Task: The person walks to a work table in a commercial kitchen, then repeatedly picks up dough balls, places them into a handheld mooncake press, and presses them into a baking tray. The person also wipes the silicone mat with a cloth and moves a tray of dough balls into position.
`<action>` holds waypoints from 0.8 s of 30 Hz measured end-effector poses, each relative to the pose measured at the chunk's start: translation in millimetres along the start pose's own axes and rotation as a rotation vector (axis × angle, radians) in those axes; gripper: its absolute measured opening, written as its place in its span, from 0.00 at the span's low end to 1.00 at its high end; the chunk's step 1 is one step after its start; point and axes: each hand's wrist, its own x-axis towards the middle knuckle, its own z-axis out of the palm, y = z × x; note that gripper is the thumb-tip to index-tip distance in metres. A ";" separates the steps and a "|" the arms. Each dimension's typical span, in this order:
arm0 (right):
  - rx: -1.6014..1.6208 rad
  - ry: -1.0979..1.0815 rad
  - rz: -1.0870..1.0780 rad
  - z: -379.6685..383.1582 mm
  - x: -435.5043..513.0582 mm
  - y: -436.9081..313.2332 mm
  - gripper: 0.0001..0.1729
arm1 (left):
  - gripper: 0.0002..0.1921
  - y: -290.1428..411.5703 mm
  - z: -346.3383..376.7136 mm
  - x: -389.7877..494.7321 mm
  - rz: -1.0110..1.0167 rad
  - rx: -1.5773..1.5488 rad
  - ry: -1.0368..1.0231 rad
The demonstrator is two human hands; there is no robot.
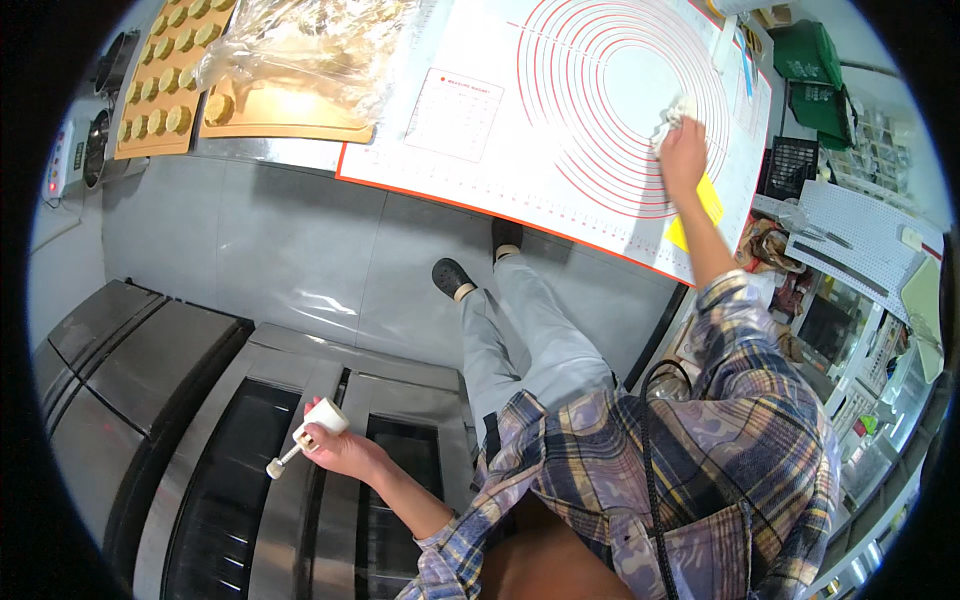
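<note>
My left hand grips a white plastic mooncake press, held out to the left above the oven fronts. Its spring plunger points down and left. On the table, my right hand presses a crumpled white cloth onto a white silicone pastry mat with red circles. Under my right wrist lies a yellow flat sheet, perhaps a dough scraper, partly covered by my forearm. To the left of the mat, a tan tray carries rows of moulded pastries.
A second tan tray holds a pastry beside a clear plastic sheet. Stainless ovens stand behind me. A green bag and a white pegboard are on the right. A digital scale sits far left.
</note>
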 end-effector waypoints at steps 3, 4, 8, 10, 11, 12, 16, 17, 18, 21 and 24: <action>0.114 0.071 0.080 28.9 -52.2 -48.5 0.14 | 0.30 -6.2 -7.3 -2.7 0.007 -0.015 0.025; 0.147 0.040 0.055 34.4 -69.5 -92.7 0.14 | 0.30 -3.2 -9.0 -5.1 -0.004 0.005 0.019; 0.286 -0.222 -0.253 27.8 -82.1 -245.6 0.13 | 0.31 16.5 -4.2 -5.0 0.029 0.024 -0.018; 0.315 -0.256 -0.372 21.9 -68.2 -251.1 0.13 | 0.32 25.8 2.2 -3.2 0.062 -0.007 -0.068; 0.313 -0.308 -0.400 16.4 -64.3 -240.9 0.14 | 0.29 27.3 6.9 -2.2 0.065 0.000 -0.090; 0.304 -0.331 -0.418 11.8 -68.9 -221.0 0.14 | 0.27 26.3 13.3 -1.2 0.067 0.007 -0.113; 0.004 -0.250 -0.295 -5.1 -114.8 -81.9 0.14 | 0.29 26.9 37.7 7.1 0.063 -0.025 -0.193; -0.046 -0.259 -0.226 -14.6 -122.2 -50.9 0.14 | 0.30 25.6 44.7 6.4 0.060 -0.036 -0.203; -0.070 -0.278 -0.150 -24.2 -129.5 -30.9 0.14 | 0.30 25.1 51.0 5.0 0.052 -0.047 -0.215; -0.003 -0.308 0.019 -34.1 -124.7 -33.8 0.15 | 0.31 21.7 59.3 -5.2 0.035 -0.069 -0.217; 0.073 -0.283 0.040 -10.1 -114.5 -78.1 0.14 | 0.31 10.8 56.5 -9.9 0.017 -0.050 -0.229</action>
